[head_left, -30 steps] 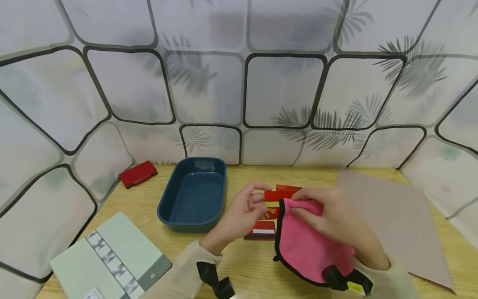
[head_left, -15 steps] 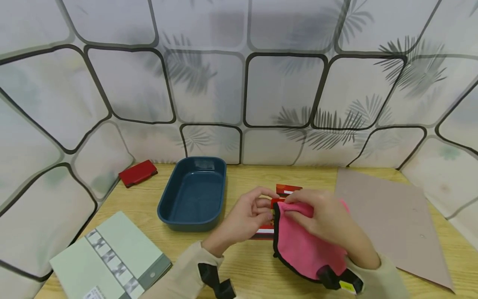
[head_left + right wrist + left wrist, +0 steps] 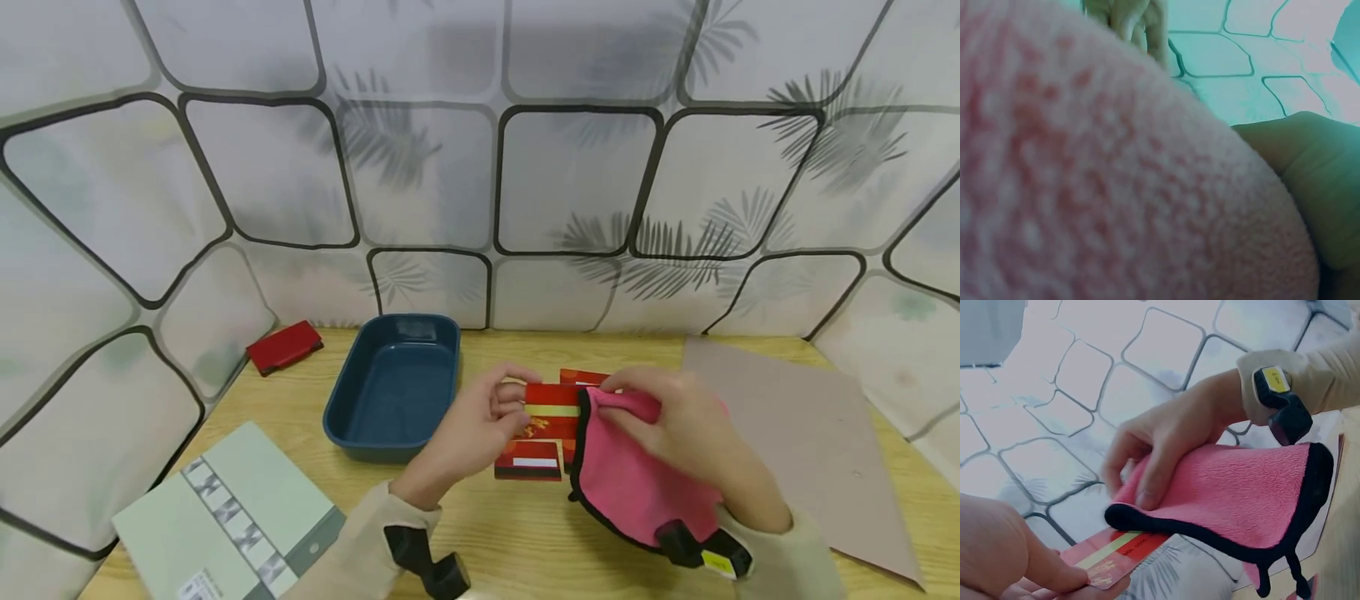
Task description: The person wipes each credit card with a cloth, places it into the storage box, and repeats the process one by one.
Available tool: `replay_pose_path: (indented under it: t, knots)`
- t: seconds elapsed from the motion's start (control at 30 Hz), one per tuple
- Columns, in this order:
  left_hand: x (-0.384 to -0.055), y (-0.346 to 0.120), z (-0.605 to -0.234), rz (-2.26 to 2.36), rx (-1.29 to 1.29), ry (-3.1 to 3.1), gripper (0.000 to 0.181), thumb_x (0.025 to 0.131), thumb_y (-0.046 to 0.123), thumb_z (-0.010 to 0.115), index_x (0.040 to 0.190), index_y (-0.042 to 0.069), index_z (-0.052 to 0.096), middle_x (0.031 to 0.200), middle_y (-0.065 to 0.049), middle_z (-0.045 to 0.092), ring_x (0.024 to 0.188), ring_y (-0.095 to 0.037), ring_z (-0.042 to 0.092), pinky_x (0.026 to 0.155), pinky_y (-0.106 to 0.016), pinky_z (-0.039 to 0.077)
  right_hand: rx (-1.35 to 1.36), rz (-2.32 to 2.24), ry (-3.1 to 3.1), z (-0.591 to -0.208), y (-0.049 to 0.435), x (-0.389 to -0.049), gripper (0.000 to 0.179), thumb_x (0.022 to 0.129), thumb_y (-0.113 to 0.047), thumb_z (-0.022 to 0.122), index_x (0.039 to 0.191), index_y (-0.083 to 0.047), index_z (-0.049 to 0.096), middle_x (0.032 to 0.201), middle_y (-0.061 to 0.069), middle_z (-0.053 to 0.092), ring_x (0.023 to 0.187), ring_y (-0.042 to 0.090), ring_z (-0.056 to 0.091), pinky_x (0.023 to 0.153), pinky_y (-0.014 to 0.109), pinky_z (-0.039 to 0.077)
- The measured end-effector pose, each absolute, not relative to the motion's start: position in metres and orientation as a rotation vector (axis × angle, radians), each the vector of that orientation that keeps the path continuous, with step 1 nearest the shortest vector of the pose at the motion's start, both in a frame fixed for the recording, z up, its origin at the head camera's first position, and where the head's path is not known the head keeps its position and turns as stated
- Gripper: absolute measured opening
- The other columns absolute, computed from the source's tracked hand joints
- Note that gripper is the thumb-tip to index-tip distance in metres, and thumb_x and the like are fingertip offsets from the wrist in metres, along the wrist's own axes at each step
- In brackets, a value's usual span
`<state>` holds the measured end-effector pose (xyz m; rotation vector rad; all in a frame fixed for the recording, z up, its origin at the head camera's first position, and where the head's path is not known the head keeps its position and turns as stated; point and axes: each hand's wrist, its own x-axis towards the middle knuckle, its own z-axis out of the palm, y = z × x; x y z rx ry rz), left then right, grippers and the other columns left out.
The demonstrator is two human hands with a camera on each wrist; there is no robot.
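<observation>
My left hand (image 3: pixel 491 417) pinches a red card (image 3: pixel 549 410) with a yellow stripe and gold figures by its left end. The right hand (image 3: pixel 667 425) grips a pink cloth (image 3: pixel 645 492) with black edging, folded over the card's right part, which is hidden. In the left wrist view the card (image 3: pixel 1110 555) runs under the cloth's black edge, and the right thumb (image 3: pixel 1155 478) presses the cloth from above. Pink pile (image 3: pixel 1116 181) fills most of the right wrist view. Beneath the hands, more red cards lie on the table, one (image 3: pixel 527 461) with a white strip.
A dark blue tray (image 3: pixel 393 383) stands left of the hands, a red wallet-like case (image 3: pixel 285 347) behind it. A pale green binder-like box (image 3: pixel 232 508) lies front left. On the right is a flat grey-brown sheet (image 3: pixel 795 450). A patterned curtain (image 3: pixel 480 175) closes off the back.
The cloth covered nearly the whole card half a second ago; now it sits further right and the card's left half shows. The left hand keeps its pinch.
</observation>
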<state>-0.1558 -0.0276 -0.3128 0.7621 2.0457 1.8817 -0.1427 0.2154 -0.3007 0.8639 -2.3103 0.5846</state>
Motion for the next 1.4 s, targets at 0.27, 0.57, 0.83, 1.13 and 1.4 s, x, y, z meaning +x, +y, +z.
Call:
replay_pose_path:
  t: [0.27,0.57,0.83,1.13,1.4]
  knots:
    - [-0.152,-0.038,-0.308,1.911,0.754,2.101,0.033,0.091,-0.014,0.046,0.122,-0.003,0.049,0.067,0.0,0.032,0.054,-0.009,0.027,0.056,-0.02,0.036,0.876,0.563,-2.263,-0.296,0.222,-0.143,0.031,0.064,-0.008,0.085,0.087,-0.02,0.07,0.079,-0.011,0.068,0.067,0.003,0.058,0.064,0.017,0.044]
    - [-0.149,-0.048,-0.303,1.899,0.751,2.132,0.035,0.091,-0.013,0.046,0.124,-0.002,0.049,0.066,-0.002,0.033,0.053,-0.009,0.029,0.059,-0.021,0.04,0.778,0.554,-2.32,-0.291,0.228,-0.14,0.026,0.068,-0.011,0.084,0.086,-0.022,0.07,0.076,-0.013,0.067,0.065,0.0,0.054,0.061,0.014,0.041]
    - [-0.163,-0.071,-0.299,1.944,0.572,2.217,0.038,0.09,-0.014,0.049,0.126,-0.002,0.047,0.072,-0.004,0.042,0.059,-0.008,0.039,0.06,-0.02,0.04,0.804,0.579,-2.356,-0.297,0.239,-0.141,0.028,0.069,-0.012,0.085,0.087,-0.027,0.07,0.079,-0.017,0.066,0.07,0.001,0.056,0.068,0.013,0.042]
    - [-0.216,-0.121,-0.306,1.908,0.182,2.388,0.043,0.092,-0.007,0.046,0.135,-0.005,0.041,0.121,-0.024,0.061,0.109,-0.028,0.058,0.082,-0.029,0.055,0.824,0.642,-2.432,-0.306,0.251,-0.139,0.029,0.071,-0.011,0.084,0.088,-0.029,0.068,0.079,-0.02,0.062,0.07,-0.001,0.049,0.065,0.012,0.039]
    - [-0.256,-0.146,-0.335,1.614,0.022,2.567,0.048,0.087,-0.013,0.044,0.135,-0.007,0.044,0.065,0.002,0.037,0.057,-0.012,0.029,0.06,-0.027,0.038,0.851,0.629,-2.482,-0.307,0.255,-0.128,0.031,0.071,-0.015,0.084,0.089,-0.033,0.067,0.08,-0.022,0.061,0.071,-0.002,0.05,0.064,0.012,0.039]
